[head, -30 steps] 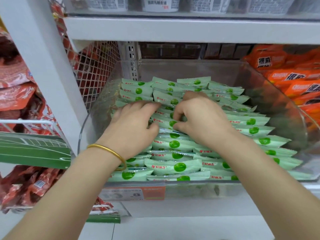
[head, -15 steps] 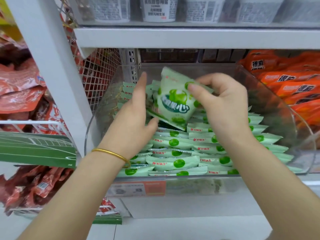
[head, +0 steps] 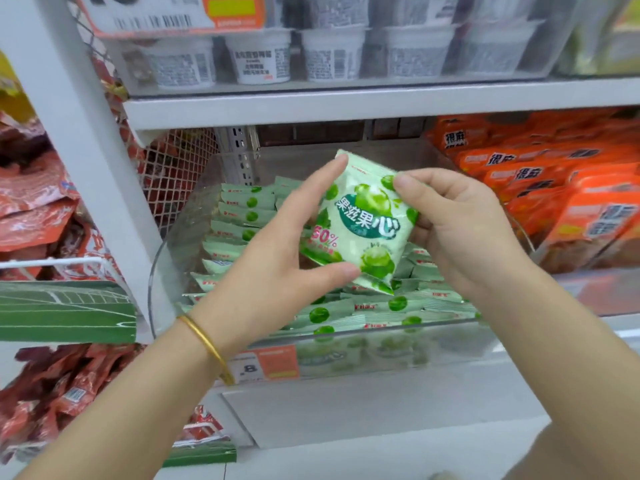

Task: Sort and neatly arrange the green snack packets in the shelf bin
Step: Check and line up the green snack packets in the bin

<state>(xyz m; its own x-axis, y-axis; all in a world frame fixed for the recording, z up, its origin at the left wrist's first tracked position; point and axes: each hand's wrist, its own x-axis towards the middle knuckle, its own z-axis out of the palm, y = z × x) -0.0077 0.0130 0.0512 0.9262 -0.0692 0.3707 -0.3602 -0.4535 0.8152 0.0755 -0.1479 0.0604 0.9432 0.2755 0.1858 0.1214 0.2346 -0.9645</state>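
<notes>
White shelf unit (head: 346,102) w/ clear plastic bin (head: 460,344) on the mid level. Bin holds rows of green snack packets (head: 242,216), stacked flat, edges facing out. Orange packets (head: 554,188) to the right, red packets (head: 34,209) to the left, white cups (head: 259,60) one shelf up. Left hand (head: 277,268) & right hand (head: 460,233) both pinch one held packet (head: 367,223), thumbs on front, fingers at edges/back. It's tilted, front facing the camera, above the bin's stack. Gold bangle (head: 207,344) on left wrist. Orange price tag (head: 266,365) at bin front.
</notes>
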